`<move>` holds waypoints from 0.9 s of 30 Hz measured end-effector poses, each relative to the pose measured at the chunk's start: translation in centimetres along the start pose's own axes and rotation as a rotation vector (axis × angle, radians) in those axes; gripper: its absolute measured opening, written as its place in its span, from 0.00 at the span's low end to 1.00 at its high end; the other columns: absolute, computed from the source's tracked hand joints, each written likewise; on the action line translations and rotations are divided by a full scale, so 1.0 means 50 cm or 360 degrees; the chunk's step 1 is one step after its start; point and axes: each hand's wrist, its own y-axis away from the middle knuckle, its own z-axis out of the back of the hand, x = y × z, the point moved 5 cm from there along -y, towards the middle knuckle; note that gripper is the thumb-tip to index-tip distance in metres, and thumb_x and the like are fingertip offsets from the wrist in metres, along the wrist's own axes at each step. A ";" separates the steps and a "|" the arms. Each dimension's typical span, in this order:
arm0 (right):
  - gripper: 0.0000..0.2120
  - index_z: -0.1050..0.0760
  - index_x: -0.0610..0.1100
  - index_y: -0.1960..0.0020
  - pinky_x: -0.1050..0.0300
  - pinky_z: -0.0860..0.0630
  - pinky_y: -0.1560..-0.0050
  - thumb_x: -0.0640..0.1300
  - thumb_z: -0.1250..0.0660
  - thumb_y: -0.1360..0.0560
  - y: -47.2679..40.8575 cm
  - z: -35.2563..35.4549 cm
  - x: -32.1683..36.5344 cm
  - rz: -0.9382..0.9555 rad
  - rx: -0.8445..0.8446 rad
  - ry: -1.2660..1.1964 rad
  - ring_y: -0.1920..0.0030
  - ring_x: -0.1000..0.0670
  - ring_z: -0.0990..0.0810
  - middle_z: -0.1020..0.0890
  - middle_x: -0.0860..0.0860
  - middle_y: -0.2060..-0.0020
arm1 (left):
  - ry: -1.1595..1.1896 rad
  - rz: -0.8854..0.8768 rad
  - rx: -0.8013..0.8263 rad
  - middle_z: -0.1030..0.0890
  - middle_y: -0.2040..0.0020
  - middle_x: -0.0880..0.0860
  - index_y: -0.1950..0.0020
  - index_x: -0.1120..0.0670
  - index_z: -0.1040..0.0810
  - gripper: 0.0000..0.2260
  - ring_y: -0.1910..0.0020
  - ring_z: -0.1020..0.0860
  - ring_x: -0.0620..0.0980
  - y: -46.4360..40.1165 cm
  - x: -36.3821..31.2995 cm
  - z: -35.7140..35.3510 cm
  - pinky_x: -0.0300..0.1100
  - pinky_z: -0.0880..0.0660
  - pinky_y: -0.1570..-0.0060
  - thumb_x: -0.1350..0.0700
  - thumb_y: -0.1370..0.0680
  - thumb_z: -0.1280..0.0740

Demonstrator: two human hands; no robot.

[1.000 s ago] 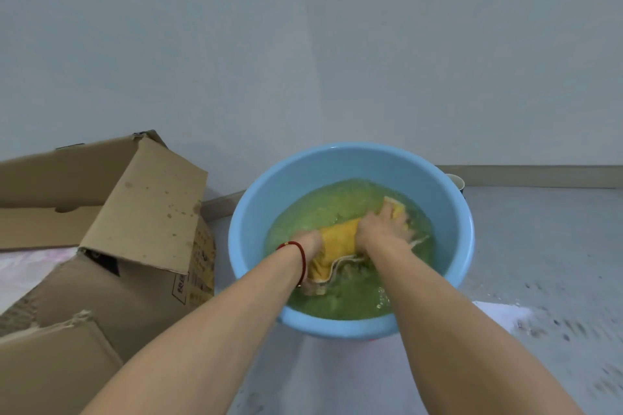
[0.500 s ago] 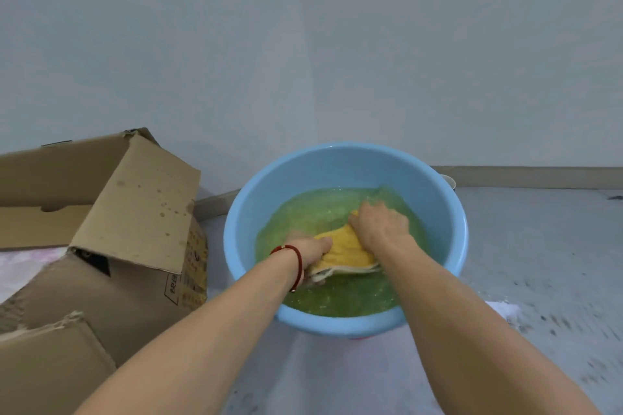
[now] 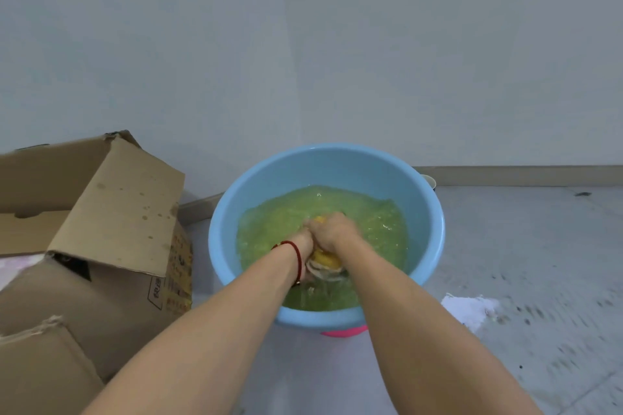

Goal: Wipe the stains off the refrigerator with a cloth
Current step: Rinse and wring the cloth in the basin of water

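Head view. A blue plastic basin [image 3: 428, 209] stands on the grey floor [image 3: 526, 246] against the wall, part-filled with greenish water [image 3: 377, 222]. Both hands are in it. A second ago the yellow cloth [image 3: 326, 259] lay spread between them, left hand at its 8 o'clock end, right hand pressing the 2 o'clock end; half a second ago the hands had drawn nearer. Now they meet at the basin's centre, and the cloth is bunched into a wad. The left hand [image 3: 302, 243], red cord at the wrist, is clenched round the cloth, and the right hand [image 3: 332, 232] is clenched round it too, knuckles uppermost. Only a yellow tip shows at 12 o'clock of the fists, and a crumpled tail hangs at 6 o'clock, just above the water.

Judgement: rinsing has given way to wringing. The cloth is being readied; wiping has not begun, and no refrigerator is in sight.

At 9 o'clock of the basin sits an opened cardboard box [image 3: 111, 222], its flap spotted. At 4 o'clock lies a white scrap [image 3: 470, 308] on the floor.
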 end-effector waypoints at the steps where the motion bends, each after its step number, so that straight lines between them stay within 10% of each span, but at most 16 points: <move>1: 0.26 0.21 0.39 0.36 0.50 0.24 0.39 0.61 0.36 0.19 0.001 0.016 -0.001 0.0032 -0.0030 0.0161 0.39 0.38 0.19 0.18 0.41 0.38 | -0.0048 0.0024 0.0040 0.25 0.73 0.51 0.63 0.53 0.30 0.19 0.77 0.27 0.47 0.001 0.007 0.002 0.34 0.33 0.75 0.46 0.15 0.43; 5: 0.20 0.26 0.44 0.31 0.47 0.27 0.37 0.54 0.40 0.16 -0.011 0.054 -0.028 0.0079 -0.0188 0.0522 0.33 0.38 0.23 0.23 0.41 0.32 | -0.0486 -0.0161 -0.0249 0.19 0.58 0.56 0.49 0.59 0.21 0.15 0.59 0.20 0.56 -0.004 -0.004 0.048 0.45 0.22 0.63 0.47 0.23 0.29; 9: 0.24 0.41 0.47 0.21 0.32 0.35 0.30 0.46 0.46 0.16 -0.005 0.050 -0.050 -0.0134 -0.0365 0.0716 0.22 0.33 0.46 0.45 0.41 0.21 | -0.0547 -0.0035 -0.0162 0.21 0.41 0.61 0.32 0.58 0.28 0.19 0.45 0.20 0.62 0.009 -0.005 0.043 0.56 0.19 0.45 0.59 0.23 0.35; 12: 0.31 0.48 0.49 0.17 0.30 0.41 0.26 0.49 0.43 0.17 -0.009 0.005 -0.051 -0.0370 -0.0125 0.0368 0.21 0.30 0.49 0.54 0.40 0.18 | -0.0248 0.0148 0.0121 0.19 0.55 0.60 0.55 0.59 0.18 0.15 0.55 0.19 0.59 -0.090 0.029 0.009 0.58 0.19 0.49 0.49 0.26 0.37; 17: 0.26 0.27 0.36 0.29 0.42 0.22 0.34 0.52 0.42 0.18 -0.005 -0.040 0.003 -0.0123 0.0158 -0.0388 0.38 0.36 0.18 0.20 0.38 0.36 | -0.0156 0.0072 0.0288 0.26 0.76 0.52 0.67 0.59 0.25 0.16 0.77 0.27 0.49 -0.082 0.032 0.005 0.31 0.34 0.69 0.45 0.34 0.33; 20: 0.30 0.25 0.35 0.32 0.50 0.22 0.41 0.60 0.41 0.18 -0.002 -0.018 0.016 0.0009 -0.0017 -0.0274 0.43 0.38 0.19 0.19 0.38 0.37 | -0.0110 -0.0001 0.0277 0.33 0.85 0.50 0.65 0.56 0.35 0.17 0.88 0.35 0.45 0.076 -0.022 -0.001 0.31 0.39 0.82 0.46 0.26 0.34; 27: 0.26 0.22 0.43 0.36 0.47 0.25 0.43 0.62 0.45 0.16 0.000 0.079 0.017 0.0407 -0.0288 0.0476 0.42 0.37 0.20 0.18 0.40 0.38 | -0.0176 -0.0469 0.0001 0.25 0.67 0.52 0.54 0.53 0.24 0.15 0.74 0.28 0.48 0.046 -0.076 0.046 0.31 0.34 0.81 0.45 0.16 0.40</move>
